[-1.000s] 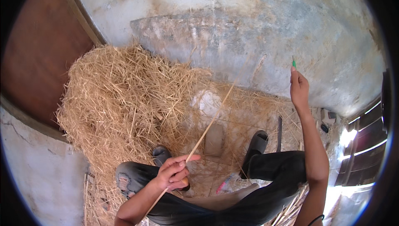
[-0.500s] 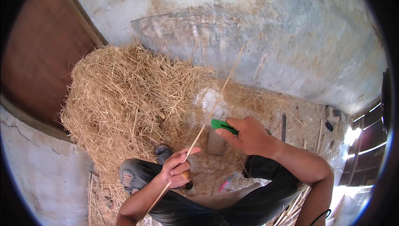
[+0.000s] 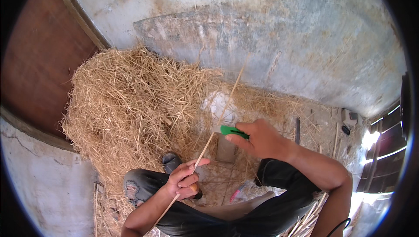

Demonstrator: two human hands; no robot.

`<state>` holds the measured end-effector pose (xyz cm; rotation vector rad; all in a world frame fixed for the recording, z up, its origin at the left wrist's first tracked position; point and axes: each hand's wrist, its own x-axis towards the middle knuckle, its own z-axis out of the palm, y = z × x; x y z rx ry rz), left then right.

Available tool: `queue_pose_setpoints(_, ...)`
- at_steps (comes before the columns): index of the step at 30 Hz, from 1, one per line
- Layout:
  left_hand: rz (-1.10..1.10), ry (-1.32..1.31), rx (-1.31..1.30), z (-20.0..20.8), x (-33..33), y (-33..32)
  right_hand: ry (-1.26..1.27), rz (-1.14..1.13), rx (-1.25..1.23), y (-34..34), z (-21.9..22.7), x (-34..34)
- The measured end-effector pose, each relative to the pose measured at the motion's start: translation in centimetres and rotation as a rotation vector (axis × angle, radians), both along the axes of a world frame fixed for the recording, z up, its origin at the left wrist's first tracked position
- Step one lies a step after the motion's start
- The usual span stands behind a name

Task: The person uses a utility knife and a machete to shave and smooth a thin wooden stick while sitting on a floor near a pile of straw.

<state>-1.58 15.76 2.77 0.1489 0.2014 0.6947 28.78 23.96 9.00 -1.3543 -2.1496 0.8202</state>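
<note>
My left hand [image 3: 184, 181] is closed round a long, thin, pale strip [image 3: 205, 150], which looks like split bamboo or cane. The strip slants from beside my left forearm up past the middle of the view toward the wall. My right hand [image 3: 262, 139] grips a green-handled utility knife [image 3: 235, 131]. Its blade end meets the strip, or lies right against it, a little beyond my left hand. A yellowish band wraps one finger of the left hand.
A large heap of straw-like shavings [image 3: 131, 102] fills the left side, against a brown door panel [image 3: 39, 58]. A stained wall [image 3: 279, 27] stands ahead. Between my legs lies a pink object [image 3: 235, 193]. A dark bar [image 3: 297, 131] is on the floor at right, and pale sticks [image 3: 305, 219] lie beside my right thigh.
The strip's far end has swung slightly left and down. My hands and the knife have barely moved, and both holds are the same.
</note>
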Motion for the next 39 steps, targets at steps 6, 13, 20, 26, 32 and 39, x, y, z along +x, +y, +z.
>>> queue_pose_setpoints(6, -0.128, 0.298, 0.161, 1.0, -0.3, -0.6, 0.130, -0.595, 0.030, 8.4, -1.6, 8.9)
queue_pose_setpoints(13, 0.023, 0.501, 0.366, 2.2, 0.5, -0.2, 0.241, -0.520, 0.184, 4.8, -0.5, 7.5)
queue_pose_setpoints(20, 0.058, 0.573, 0.419, 1.7, 0.9, 0.2, -0.055, -0.019, 0.075, -0.8, 0.8, 0.2)
queue_pose_setpoints(26, 0.061, 0.640, 0.425, 2.0, 0.6, 0.2, -0.127, 0.027, 0.135, -1.0, -0.1, -0.8)
queue_pose_setpoints(32, 0.071, 0.640, 0.403, 2.6, 1.4, 0.8, -0.153, -0.051, 0.223, 0.4, -1.6, -0.1)
queue_pose_setpoints(39, -0.024, 0.592, 0.449, 1.9, 0.7, -0.2, 0.038, -0.547, 0.133, 5.5, -0.2, 5.8)
